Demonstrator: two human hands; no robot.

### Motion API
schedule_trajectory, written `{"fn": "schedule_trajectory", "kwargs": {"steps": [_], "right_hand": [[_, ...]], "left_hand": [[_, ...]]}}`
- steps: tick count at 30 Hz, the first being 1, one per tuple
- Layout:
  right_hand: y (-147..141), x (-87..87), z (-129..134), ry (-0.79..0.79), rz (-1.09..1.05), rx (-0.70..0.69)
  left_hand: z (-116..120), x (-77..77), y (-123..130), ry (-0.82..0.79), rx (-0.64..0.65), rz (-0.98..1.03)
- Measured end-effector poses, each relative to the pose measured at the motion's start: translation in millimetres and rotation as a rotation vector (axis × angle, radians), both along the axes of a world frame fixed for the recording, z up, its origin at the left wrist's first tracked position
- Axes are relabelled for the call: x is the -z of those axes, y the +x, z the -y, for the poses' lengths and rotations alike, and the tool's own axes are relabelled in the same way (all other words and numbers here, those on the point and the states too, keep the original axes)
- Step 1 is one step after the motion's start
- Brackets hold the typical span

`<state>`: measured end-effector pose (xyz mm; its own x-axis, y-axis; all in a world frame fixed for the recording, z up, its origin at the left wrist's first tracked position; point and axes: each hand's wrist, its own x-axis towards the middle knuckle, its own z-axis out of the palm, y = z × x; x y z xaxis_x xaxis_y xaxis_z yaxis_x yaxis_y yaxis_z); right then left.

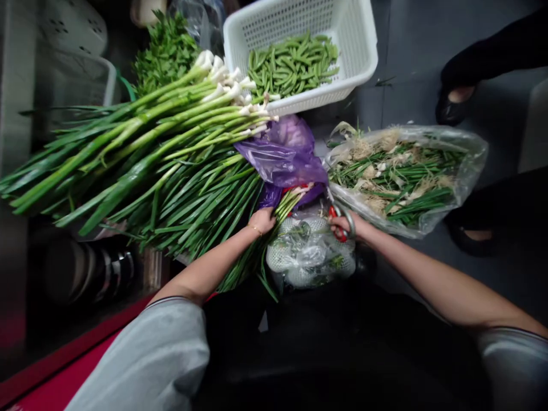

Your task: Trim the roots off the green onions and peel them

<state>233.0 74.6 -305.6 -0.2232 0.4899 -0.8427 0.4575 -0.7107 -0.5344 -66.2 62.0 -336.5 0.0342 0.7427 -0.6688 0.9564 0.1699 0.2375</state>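
My left hand [262,221] is closed round a small bunch of thin green stalks [291,202], whose pale ends point up and right. In my right hand [349,224] are scissors [338,221] with red on the handles, their blades pointing up beside a purple plastic bag [286,151]. Below and between my hands lies a clear plastic bag over white netted items [310,251]. A large pile of green stalks with white ends [158,134] spreads to the left, partly beside the purple bag.
A white basket [363,45] holds green pods at the top. Leafy greens [166,51] lie left of it. A clear bag of trimmings and roots [402,171] lies on the right. Another person's feet [456,105] stand at the far right. Stacked dark round items [94,268] sit lower left.
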Motion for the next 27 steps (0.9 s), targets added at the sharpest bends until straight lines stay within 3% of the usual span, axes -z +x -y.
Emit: {"fn": "schedule_trajectory", "kwargs": {"steps": [3, 7, 9, 11, 14, 17, 20, 24, 27], "right_hand": [[9, 4.5, -3, 0.026, 0.015, 0.018], [19, 2.7, 4, 0.016, 0.027, -0.076], [20, 2.7, 1, 0.025, 0.040, -0.058], [22, 2.6, -7, 0.041, 0.049, -0.005], [23, 0.5, -23, 0.082, 0.017, 0.075], [24, -2.8, -34, 0.151, -0.024, 0.126], [24, -3.9, -39, 0.264, 0.034, 0.048], [22, 0.1, -35, 0.327, 0.179, -0.211], [22, 0.4, -23, 0.354, 0.258, -0.305]], "left_hand": [[-10, 31.4, 25, -0.081, -0.030, 0.003], [-20, 68.8, 43, -0.124, -0.239, 0.000], [-21, 75.3, 41, -0.084, -0.239, 0.009], [-21, 70.8, 33, -0.084, -0.195, 0.017], [-21, 45.1, 13, -0.114, -0.190, 0.131], [-25, 3.7, -14, -0.111, -0.284, 0.468], [-29, -40.4, -38, -0.024, -0.401, 0.683], [-18, -81.8, -51, 0.152, -0.438, 0.523], [0, -103.7, -55, 0.218, -0.447, 0.377]]}}
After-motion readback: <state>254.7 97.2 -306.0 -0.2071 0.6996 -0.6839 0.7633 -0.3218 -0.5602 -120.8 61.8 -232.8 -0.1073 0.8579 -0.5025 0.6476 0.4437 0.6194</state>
